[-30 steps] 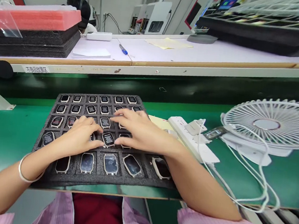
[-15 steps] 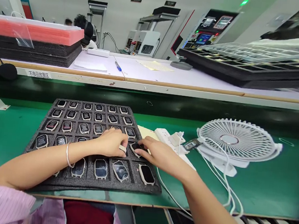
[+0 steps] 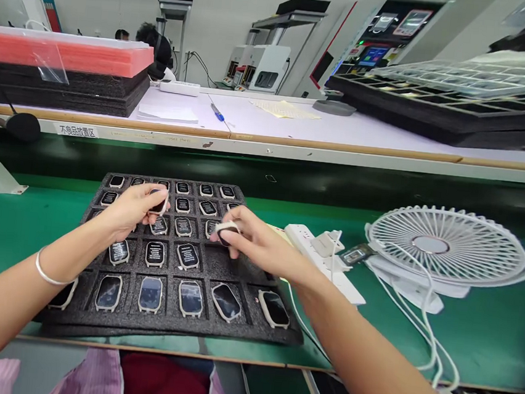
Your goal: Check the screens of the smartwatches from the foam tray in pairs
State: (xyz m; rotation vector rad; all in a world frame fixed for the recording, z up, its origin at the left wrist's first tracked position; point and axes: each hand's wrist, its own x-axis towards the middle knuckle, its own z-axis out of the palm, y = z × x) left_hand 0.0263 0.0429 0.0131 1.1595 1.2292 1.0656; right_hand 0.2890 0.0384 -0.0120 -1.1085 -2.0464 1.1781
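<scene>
Fan (image 3: 430, 245), power strip (image 3: 344, 286) right of foam tray (image 3: 176, 325); left hand (image 3: 134, 209) pinching watch (image 3: 158, 202), right hand (image 3: 258, 240) pinching second watch (image 3: 227, 226).

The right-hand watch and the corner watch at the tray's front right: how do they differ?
The right-hand watch is held in the right hand; the corner watch lies in the tray. Fingers partly cover the right-hand watch's face; the corner watch's face is uncovered. Both have a pale case and a dark screen.
</scene>
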